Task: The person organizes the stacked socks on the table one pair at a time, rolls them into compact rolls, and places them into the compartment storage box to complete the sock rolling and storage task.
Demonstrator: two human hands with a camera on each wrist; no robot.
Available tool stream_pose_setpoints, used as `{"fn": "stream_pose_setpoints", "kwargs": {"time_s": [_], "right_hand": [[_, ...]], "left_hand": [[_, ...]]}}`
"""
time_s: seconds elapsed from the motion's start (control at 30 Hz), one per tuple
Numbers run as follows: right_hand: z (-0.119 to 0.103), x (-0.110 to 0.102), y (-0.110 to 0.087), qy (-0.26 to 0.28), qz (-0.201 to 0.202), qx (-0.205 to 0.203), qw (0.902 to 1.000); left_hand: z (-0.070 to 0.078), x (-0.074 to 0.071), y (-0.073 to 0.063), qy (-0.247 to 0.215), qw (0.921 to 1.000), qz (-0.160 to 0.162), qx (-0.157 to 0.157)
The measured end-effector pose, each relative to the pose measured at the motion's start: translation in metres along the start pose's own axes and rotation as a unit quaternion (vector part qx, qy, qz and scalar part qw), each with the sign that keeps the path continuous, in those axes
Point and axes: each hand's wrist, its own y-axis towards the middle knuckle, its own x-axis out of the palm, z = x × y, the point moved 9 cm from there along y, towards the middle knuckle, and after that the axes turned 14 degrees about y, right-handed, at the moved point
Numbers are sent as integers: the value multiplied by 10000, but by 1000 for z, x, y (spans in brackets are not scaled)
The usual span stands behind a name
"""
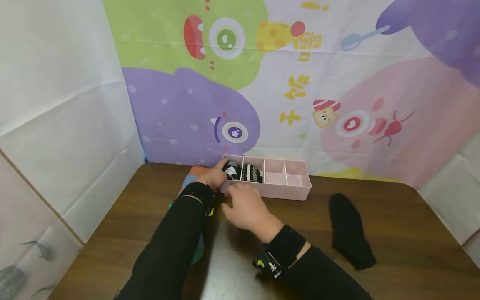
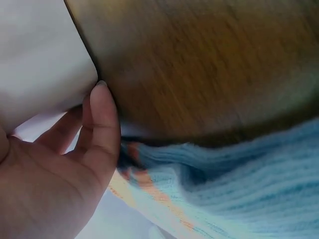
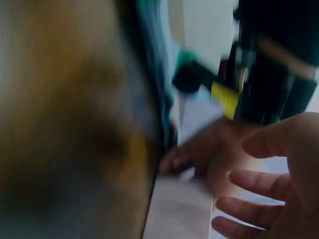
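A long pink divided box [image 1: 286, 191] stands near the table's back edge. My left hand [image 1: 214, 176] grips its left end, with bent fingertips [image 2: 102, 102] at the bottom corner in the left wrist view. In the leftmost compartment sits a rolled black sock with white diamond lines [image 1: 232, 170]; a rolled black-and-white striped sock [image 1: 252, 173] fills the one beside it. My right hand [image 1: 245, 206] hovers before the box's front wall, holding nothing, its fingers [image 3: 254, 184] loose and spread. Under my left forearm lies a striped blue, orange and green sock [image 2: 239, 184], partly hidden.
A flat black sock [image 1: 350, 231] lies on the brown wooden table [image 1: 405, 233] to the right. Behind the table hangs a cartoon-printed cloth [image 1: 277, 104], close to the box's back. White panels [image 1: 67, 83] rise along the left side.
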Motion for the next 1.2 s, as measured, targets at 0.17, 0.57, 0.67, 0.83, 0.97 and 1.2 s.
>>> {"fn": "stream_pose_setpoints", "kwargs": {"time_s": [0.17,0.57,0.67,0.83,0.97,1.2], "right_hand": [[-27,31,-21,77,-950,-54,9954],[-56,67,-52,-491,-2005,-241,9782],[-59,79,-61,-384,-2410,-453,9687],[-64,98,-69,-332,-3029,-707,9498],[-71,100,-67,-468,-2887,-1045,9506],[-79,98,-62,-613,-2550,-1382,9551]], "left_hand": [[5,-6,-4,810,9966,92,119],[6,-67,-40,4037,9129,530,290],[1,-57,-51,4615,8862,74,407],[-26,-39,-59,4991,8643,-549,294],[-47,-30,-59,4961,8650,-652,374],[-56,-22,-66,4704,8795,-305,657]]}}
